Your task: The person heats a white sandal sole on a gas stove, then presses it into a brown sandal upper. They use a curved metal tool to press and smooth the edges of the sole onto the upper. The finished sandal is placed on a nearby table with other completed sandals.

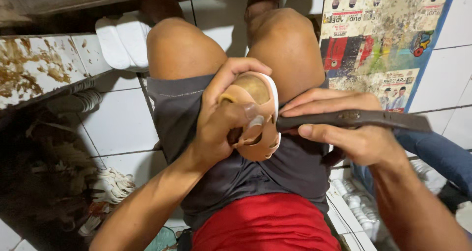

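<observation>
A small tan sandal (258, 114) with a white sole edge rests on my lap, over grey shorts (290, 170). My left hand (223, 116) wraps around it, with the thumb pressed across its straps. My right hand (351, 128) grips a long dark flat tool (354, 119) that lies level. The tool's left tip touches the white sole edge of the sandal. Both knees show above the sandal.
White sandals (123, 42) stand on the white tiled floor beyond my left knee. A stained white ledge (39, 66) and a heap of shoes (105, 187) sit at left. A worn printed poster (378, 39) lies at right, with blue cloth (437, 155) and white soles (356, 204) below it.
</observation>
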`<state>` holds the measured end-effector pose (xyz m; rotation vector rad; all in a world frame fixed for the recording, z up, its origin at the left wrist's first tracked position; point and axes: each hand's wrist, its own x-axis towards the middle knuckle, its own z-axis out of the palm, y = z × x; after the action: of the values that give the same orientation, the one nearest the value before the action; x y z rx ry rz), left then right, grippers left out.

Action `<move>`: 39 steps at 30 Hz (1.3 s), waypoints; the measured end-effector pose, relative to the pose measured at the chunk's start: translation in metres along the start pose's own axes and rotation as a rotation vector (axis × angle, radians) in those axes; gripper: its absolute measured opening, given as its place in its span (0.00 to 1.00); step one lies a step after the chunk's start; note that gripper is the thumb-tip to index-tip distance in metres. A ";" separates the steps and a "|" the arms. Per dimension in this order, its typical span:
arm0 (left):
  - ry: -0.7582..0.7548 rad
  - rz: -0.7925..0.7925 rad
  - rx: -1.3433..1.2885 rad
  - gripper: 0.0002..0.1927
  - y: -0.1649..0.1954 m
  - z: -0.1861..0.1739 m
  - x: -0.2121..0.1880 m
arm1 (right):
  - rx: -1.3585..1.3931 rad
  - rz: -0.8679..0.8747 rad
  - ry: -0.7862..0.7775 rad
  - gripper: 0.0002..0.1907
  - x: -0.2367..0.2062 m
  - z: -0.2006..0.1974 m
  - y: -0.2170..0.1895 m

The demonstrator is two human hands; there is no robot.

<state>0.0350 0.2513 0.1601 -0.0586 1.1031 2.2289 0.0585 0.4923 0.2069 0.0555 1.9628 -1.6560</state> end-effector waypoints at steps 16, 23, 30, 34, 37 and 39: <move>-0.039 0.049 0.155 0.24 0.003 -0.002 0.003 | -0.213 -0.082 -0.024 0.15 0.003 -0.008 -0.012; -0.053 0.020 0.030 0.27 0.000 -0.003 0.002 | 0.008 -0.145 0.139 0.16 -0.013 0.014 0.002; -0.111 0.011 0.130 0.24 0.005 -0.008 0.003 | 0.124 -0.055 0.174 0.16 -0.002 0.009 -0.002; -0.116 -0.023 0.193 0.23 0.005 -0.009 0.005 | -0.091 -0.149 0.026 0.15 0.020 -0.004 -0.014; -0.123 -0.049 0.196 0.24 0.009 -0.006 0.004 | -0.194 -0.054 -0.091 0.14 0.022 -0.021 -0.021; -0.130 -0.072 0.132 0.28 0.015 0.000 0.003 | -0.195 -0.155 -0.070 0.14 0.014 -0.032 -0.017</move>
<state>0.0240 0.2464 0.1693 0.0991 1.1554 2.0613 0.0283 0.5131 0.2182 -0.2305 2.1088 -1.5289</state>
